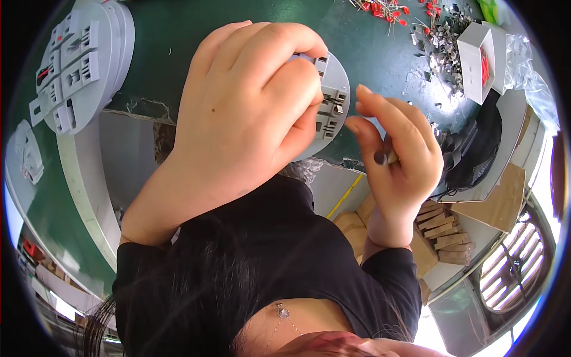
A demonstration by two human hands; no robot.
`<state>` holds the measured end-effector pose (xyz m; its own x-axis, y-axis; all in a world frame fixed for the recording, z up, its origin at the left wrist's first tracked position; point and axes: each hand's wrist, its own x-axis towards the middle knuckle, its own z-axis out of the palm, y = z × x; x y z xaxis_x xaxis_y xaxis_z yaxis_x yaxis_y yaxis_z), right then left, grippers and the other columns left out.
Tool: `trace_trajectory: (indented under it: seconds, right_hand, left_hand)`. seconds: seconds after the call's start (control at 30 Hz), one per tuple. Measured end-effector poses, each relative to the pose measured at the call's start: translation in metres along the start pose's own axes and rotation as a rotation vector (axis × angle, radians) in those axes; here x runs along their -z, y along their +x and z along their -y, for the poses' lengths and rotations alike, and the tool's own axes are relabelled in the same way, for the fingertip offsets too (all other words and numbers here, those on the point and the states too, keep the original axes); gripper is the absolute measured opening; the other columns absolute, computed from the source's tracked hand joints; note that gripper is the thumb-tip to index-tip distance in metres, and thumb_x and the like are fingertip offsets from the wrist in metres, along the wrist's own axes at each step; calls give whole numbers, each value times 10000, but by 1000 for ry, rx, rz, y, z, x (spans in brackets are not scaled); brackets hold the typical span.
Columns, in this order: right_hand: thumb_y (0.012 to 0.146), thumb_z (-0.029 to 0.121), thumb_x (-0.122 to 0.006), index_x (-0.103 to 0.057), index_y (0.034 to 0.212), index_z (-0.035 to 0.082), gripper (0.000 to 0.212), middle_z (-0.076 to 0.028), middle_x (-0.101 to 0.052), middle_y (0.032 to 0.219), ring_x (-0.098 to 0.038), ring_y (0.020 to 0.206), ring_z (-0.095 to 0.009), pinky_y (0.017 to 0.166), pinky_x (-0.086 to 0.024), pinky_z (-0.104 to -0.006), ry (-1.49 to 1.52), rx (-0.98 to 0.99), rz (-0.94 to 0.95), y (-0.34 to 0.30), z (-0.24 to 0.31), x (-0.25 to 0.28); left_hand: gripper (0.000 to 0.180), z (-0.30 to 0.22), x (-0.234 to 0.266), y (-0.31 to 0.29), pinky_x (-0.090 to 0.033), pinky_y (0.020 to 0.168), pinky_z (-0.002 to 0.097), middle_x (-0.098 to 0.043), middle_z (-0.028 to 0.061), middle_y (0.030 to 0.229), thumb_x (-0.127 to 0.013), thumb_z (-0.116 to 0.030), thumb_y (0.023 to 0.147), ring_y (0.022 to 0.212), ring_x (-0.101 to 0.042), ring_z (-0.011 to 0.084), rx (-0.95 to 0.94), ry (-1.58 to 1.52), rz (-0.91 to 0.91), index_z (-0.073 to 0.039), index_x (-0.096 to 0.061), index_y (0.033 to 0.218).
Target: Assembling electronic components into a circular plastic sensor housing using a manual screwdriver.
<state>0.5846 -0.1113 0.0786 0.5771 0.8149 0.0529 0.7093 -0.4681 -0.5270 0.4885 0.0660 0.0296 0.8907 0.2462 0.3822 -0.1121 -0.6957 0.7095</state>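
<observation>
A round grey plastic plate (336,74) with raised slotted holders lies at the bench's near edge, partly under my left hand. My left hand (256,89) is closed over it, fingers curled and thumb pressed to the index finger. What it pinches, if anything, is hidden. Small metal pieces (338,102) sit in the plate's slots. Just right of the plate is my right hand (404,140), its thumb and index tips apart with nothing clear between them. Its other fingers curl round a slim rod-like tool (383,157), whose dark round end shows at the palm.
More grey slotted plates (122,47) are stacked at far left. Red-headed parts with wire legs (386,11) and a heap of small metal pieces (449,50) lie at far right. Beside them stands a white box (473,59) holding red parts. A black mesh bag (476,154) is below it.
</observation>
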Motion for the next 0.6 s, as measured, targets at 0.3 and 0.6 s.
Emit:
trace_trajectory:
  seconds: [0.3, 0.6]
  right_hand:
    - [718, 56, -835, -765, 988, 108, 285, -40, -699, 877, -653, 647, -186, 544, -488, -295, 270, -54, -106, 12, -9, -10]
    - [714, 54, -820, -762, 960, 122, 262, -12, -694, 876, -639, 649, -161, 542, -432, -293, 103, -10, -8, 15, -5, -2]
  left_hand:
    - [236, -2, 2, 3, -477, 935, 442, -650, 95, 1144, -735, 32, 647, 978, -621, 302, 11, 9, 31, -75, -595, 804]
    - [226, 1, 1, -1, -480, 943, 487, -655, 99, 1137, -737, 23, 656, 972, -647, 300, 24, -13, 15, -81, -587, 789]
